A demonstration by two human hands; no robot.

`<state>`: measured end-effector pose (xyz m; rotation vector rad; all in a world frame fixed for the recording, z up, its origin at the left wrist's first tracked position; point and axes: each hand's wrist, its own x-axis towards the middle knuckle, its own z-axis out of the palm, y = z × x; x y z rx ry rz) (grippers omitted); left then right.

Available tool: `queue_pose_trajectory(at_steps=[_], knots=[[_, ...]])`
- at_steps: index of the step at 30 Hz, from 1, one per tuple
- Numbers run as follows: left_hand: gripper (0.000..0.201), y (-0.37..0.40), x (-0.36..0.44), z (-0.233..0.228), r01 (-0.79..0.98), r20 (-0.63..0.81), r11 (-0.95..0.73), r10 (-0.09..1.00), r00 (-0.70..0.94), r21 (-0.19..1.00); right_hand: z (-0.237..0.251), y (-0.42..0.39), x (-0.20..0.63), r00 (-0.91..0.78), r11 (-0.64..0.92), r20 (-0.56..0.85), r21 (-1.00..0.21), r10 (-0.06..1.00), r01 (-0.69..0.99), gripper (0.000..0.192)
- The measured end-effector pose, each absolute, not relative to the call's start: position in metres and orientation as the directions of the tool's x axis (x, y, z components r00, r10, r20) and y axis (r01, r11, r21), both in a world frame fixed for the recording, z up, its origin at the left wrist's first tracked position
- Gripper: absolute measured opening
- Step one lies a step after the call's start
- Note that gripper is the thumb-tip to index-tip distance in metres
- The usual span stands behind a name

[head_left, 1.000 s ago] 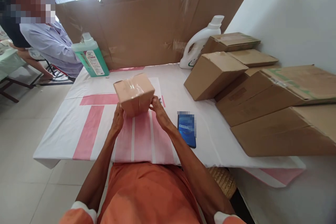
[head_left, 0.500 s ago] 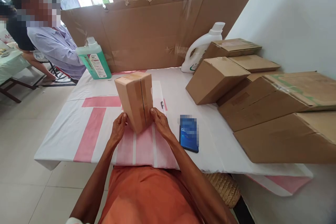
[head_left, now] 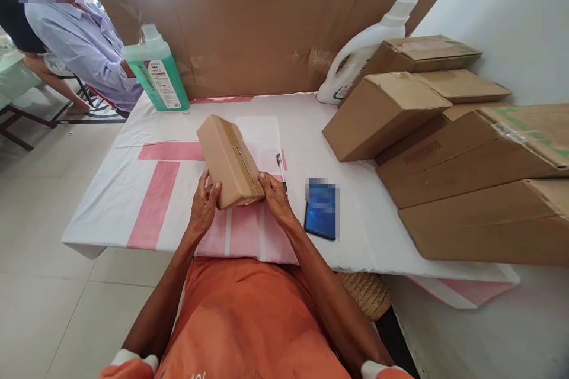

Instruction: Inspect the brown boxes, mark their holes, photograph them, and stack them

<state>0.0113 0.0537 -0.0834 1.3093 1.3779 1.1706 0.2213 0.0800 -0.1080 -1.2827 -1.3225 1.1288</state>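
White wall rises on the right side of the room, pale tiles cover the floor, and a big sheet of brown corrugated cardboard (head_left: 267, 18) stands upright along the far edge of the worktop (head_left: 351, 231). That worktop is covered with a white cloth marked by pink stripes.

Near its front edge, the person in the orange top holds a small oblong brown cardboard box sealed with clear tape (head_left: 230, 161). It is lifted off the cloth and tilted, its far end pointing up and to the left. The left hand (head_left: 203, 207) grips the near left corner, fingers (head_left: 214, 190) curled against the box's side. The right hand (head_left: 274, 196) holds the near right corner, its thumb pressed on the edge; both hands are closed firmly on the box.

Just beside the right hand lies a slim pen (head_left: 281, 169) on the cloth, and to the right of it, near the wrist, a blue smartphone (head_left: 322, 212) lies flat. A pile of larger plain brown cartons (head_left: 444, 148) fills the right side of the worktop. Behind them stands a white plastic jug with a handle (head_left: 360, 53). At the far left corner stands a green liquid-filled bottle with a white label (head_left: 157, 74).

Beyond the worktop on the left, another person in a pale lilac shirt (head_left: 75, 41) sits bent forward, well apart from the box.
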Motion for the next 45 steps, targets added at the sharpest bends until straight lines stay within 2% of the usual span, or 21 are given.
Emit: queue_pose_trajectory(at_steps=[4,8,12,17,21,24,26,28,31,33,36,40,43,45], knots=[[0.117,0.053,0.009,-0.090,0.125,-0.057,0.069,0.994,-0.096,0.990,-0.113,0.074,0.221,0.000,0.033,0.033,-0.997,0.999,0.075,0.076],[0.121,0.054,0.007,-0.088,0.088,-0.072,0.083,0.990,-0.119,0.993,-0.110,0.071,0.221,-0.030,-0.004,-0.004,-1.000,1.000,0.005,0.078],[0.102,0.051,0.004,-0.073,0.060,-0.059,0.071,0.982,-0.179,0.996,-0.093,0.067,0.224,-0.023,-0.039,-0.038,-0.996,0.999,-0.077,0.084],[0.070,0.043,-0.001,-0.054,-0.018,-0.051,0.049,0.987,-0.150,0.999,-0.058,0.061,0.226,-0.048,0.103,0.108,-0.990,0.993,-0.100,0.074],[0.045,0.039,-0.001,-0.048,-0.175,-0.080,0.061,0.991,-0.108,0.983,-0.037,0.056,0.226,-0.052,0.225,0.228,-0.973,0.972,-0.050,0.062],[0.035,0.037,-0.001,-0.043,-0.232,-0.122,0.092,0.985,-0.120,0.968,-0.030,0.054,0.225,-0.076,0.274,0.274,-0.962,0.959,-0.013,0.058],[0.044,0.033,-0.002,-0.038,-0.247,-0.139,0.105,0.982,-0.125,0.963,-0.028,0.053,0.223,-0.086,0.294,0.292,-0.955,0.953,0.021,0.057],[0.067,0.027,-0.004,-0.032,-0.274,-0.165,0.132,0.981,-0.100,0.953,-0.025,0.054,0.219,-0.102,0.330,0.324,-0.943,0.941,0.051,0.055],[0.103,0.011,-0.004,-0.026,-0.324,-0.213,0.204,0.977,0.007,0.924,-0.018,0.057,0.209,-0.143,0.402,0.388,-0.912,0.910,0.081,0.056],[0.110,-0.001,-0.001,-0.027,-0.350,-0.258,0.275,0.961,0.096,0.896,-0.012,0.060,0.201,-0.169,0.454,0.433,-0.882,0.886,0.122,0.058],[0.107,-0.018,0.006,-0.041,-0.389,-0.357,0.423,0.905,0.232,0.819,-0.006,0.064,0.192,-0.223,0.531,0.490,-0.823,0.843,0.202,0.057],[0.086,-0.036,0.008,-0.069,-0.405,-0.459,0.569,0.820,0.341,0.715,-0.009,0.060,0.191,-0.306,0.574,0.495,-0.769,0.813,0.281,0.047],[0.077,-0.048,-0.007,-0.086,-0.287,-0.537,0.644,0.757,0.372,0.710,-0.024,0.045,0.197,-0.357,0.600,0.499,-0.747,0.790,0.285,0.035],[0.078,-0.054,-0.024,-0.090,-0.113,-0.574,0.637,0.747,0.337,0.762,-0.038,0.030,0.202,-0.362,0.605,0.503,-0.747,0.785,0.275,0.031]])
